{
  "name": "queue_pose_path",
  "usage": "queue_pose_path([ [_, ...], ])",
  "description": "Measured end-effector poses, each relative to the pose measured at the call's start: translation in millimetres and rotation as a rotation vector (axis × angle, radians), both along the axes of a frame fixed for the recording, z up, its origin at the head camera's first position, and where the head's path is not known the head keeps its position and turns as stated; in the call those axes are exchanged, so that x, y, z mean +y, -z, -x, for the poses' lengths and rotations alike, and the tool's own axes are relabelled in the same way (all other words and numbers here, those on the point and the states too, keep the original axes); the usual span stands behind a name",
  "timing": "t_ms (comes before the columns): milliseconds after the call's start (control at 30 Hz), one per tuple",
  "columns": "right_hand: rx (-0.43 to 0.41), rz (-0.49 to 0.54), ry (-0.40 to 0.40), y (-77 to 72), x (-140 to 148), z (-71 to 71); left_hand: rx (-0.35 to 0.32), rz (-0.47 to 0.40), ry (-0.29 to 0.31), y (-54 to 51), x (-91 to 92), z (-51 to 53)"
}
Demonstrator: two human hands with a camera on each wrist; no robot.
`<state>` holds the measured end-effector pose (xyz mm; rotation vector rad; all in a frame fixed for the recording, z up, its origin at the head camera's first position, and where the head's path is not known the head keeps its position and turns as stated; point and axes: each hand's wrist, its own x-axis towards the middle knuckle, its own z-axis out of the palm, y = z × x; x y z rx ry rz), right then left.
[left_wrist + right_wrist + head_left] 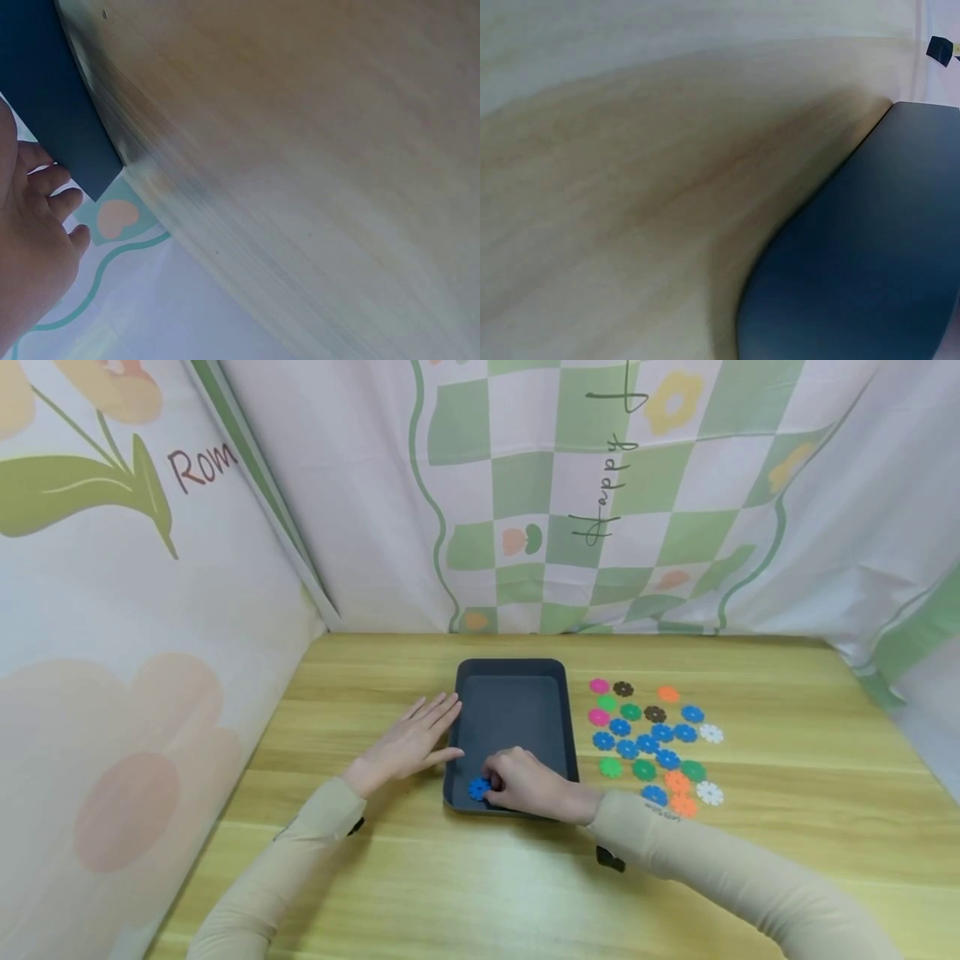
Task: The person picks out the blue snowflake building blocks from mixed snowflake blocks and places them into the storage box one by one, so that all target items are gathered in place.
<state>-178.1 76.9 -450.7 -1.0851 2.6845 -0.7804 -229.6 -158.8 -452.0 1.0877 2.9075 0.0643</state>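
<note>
Head view: blue notched disc (477, 789) inside the near left corner of the dark tray (510, 710), pinched at its right edge between thumb and curled forefinger of the right hand (528, 785); whether resting on the tray floor or just above it, hard to tell. At the tray's left rim, left hand (412, 743) with fingers straight and spread, thumb reaching over the rim, gripping nothing, apart from the right. Likeliest trouble: a slip of the disc, from so slight a hold on a thin edge; a skid of the tray, from a knock by the right wrist over its near edge, with only light bracing at the left. Beyond the tray's right edge, loose discs (647, 743) in mixed colours, some touching, flat on the table (420, 877). Possible scattering of the nearest ones, from a sweep of the right sleeve (675, 839) close by. Past the table's far edge, checked curtain (517, 485).
</note>
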Motion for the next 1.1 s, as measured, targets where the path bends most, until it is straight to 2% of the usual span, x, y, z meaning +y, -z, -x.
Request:
queue_pose_path([
  [367, 0.033, 0.042, 0.001, -10.2, 8, 1.9, -0.02, 0.001, -0.011, -0.8, 0.9, -0.5],
  [633, 0.191, 0.113, 0.063, -25.4, 38, 10.5, -0.009, 0.001, -0.009, 2.8, 0.5, 1.0],
  [800, 0.214, 0.162, 0.151, -37.2, 67, 14.8, -0.017, -0.001, -0.009, 3.1, 0.6, 0.6],
  [967, 0.286, 0.178, 0.264, -42.9, 103, 24.1, -0.022, 0.0, -0.014, 2.9, 0.4, 0.2],
  [1100, 0.249, 0.16, 0.371, -49.2, 133, 27.6, -0.022, -0.003, -0.015, 2.9, 0.4, 0.4],
])
